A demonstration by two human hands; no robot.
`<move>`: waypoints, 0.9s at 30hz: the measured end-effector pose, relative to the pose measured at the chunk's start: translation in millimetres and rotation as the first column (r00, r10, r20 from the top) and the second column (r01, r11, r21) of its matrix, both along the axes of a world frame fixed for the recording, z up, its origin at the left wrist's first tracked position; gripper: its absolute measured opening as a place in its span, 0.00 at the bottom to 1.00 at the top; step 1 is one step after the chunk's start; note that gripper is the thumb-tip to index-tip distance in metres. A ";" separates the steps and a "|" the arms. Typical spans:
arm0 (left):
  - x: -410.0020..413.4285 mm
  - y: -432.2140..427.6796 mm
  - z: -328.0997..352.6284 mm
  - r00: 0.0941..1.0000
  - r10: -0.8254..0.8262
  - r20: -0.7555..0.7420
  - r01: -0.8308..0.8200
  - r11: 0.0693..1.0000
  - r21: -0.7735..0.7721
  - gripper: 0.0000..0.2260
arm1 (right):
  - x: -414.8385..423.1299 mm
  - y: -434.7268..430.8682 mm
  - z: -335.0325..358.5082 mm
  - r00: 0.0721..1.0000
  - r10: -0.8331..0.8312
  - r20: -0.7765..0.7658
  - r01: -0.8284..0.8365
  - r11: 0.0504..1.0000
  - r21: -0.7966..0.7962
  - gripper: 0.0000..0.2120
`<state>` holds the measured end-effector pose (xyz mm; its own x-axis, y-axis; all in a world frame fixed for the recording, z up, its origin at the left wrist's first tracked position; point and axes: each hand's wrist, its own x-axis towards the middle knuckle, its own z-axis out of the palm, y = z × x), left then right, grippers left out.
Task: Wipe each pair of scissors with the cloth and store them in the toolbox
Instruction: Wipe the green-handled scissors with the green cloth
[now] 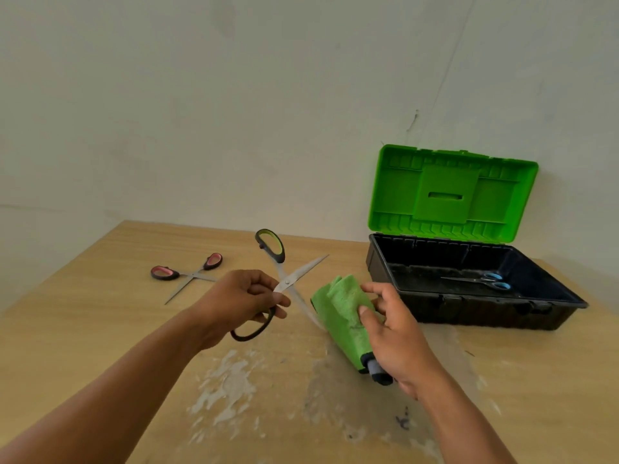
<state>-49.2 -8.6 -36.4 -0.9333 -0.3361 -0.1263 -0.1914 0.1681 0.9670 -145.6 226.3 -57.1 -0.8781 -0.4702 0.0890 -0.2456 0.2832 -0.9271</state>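
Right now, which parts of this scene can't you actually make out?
All from the head view:
- One blade tip of the green scissors: hidden behind the cloth.
- Their lower handle loop: partly covered by the left hand.
- The dark item under the cloth's near end: mostly hidden by the right hand, so unidentifiable.
- The toolbox floor nearest the front wall: blocked by that wall.
- Both arms: cut off by the bottom edge.

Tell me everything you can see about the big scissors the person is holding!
The big scissors have shiny metal blades and black handles lined with green. They are spread wide open like an X. The left hand grips one handle loop, lifting them above the table. One blade tip slides into the green cloth.
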 end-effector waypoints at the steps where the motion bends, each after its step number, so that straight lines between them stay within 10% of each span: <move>1: 2.7 4.3 -3.2 0.999 0.025 -0.026 -0.024 0.999 0.043 0.05 | 0.8 -2.2 -3.1 0.999 0.015 -0.039 -0.014 0.999 0.031 0.15; 10: 21.0 24.3 -14.5 0.995 0.075 -0.069 -0.060 0.979 0.197 0.08 | 0.7 -10.3 1.8 0.943 0.056 -0.327 0.001 0.985 0.171 0.21; 27: 23.7 28.1 -28.4 0.998 0.044 -0.053 -0.030 0.969 0.246 0.05 | 16.2 -32.7 -16.9 0.914 0.171 -0.369 -0.120 0.980 0.157 0.09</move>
<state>-25.5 19.5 -64.8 -0.9290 -0.3358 -0.1556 -0.1360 -0.0812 0.9874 -129.4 193.5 -74.0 -0.7115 -0.6196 0.3313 -0.6181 0.3277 -0.7145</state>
